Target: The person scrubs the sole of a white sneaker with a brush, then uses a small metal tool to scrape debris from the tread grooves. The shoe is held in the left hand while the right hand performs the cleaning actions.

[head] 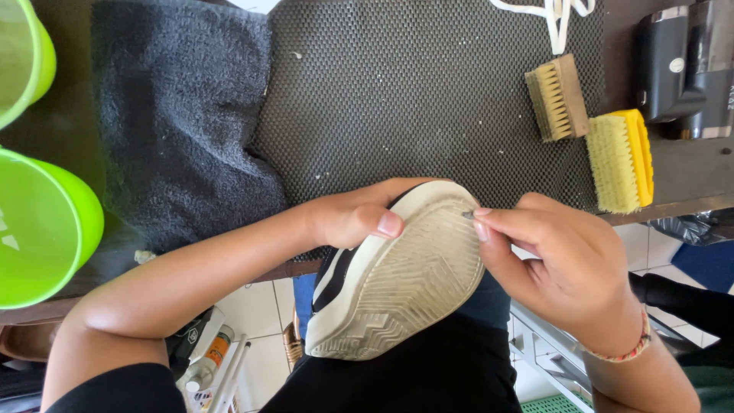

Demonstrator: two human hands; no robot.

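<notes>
Right hand (562,264), centre right of frame: thumb and forefinger are pinching a small thin metal tool (468,215), its tip touching the toe end of the sole. Exact kind of tool too small to tell. Left hand (359,214), centre of frame: fingers are wrapping closed around the toe of the shoe (397,279), thumb pressing on the sole's edge. The shoe is lying sole-up at lower centre, white sole with black-and-white upper, resting over the person's lap just below the table edge.

Surroundings: a black textured mat (413,84) is covering the table at upper centre; a dark towel (180,107) is lying at its left. Two green tubs (46,222) are sitting at far left. At upper right, a wooden brush (558,95) and a yellow brush (621,157) are lying side by side, near a black device (684,65). White laces (554,15) are showing at the top edge.
</notes>
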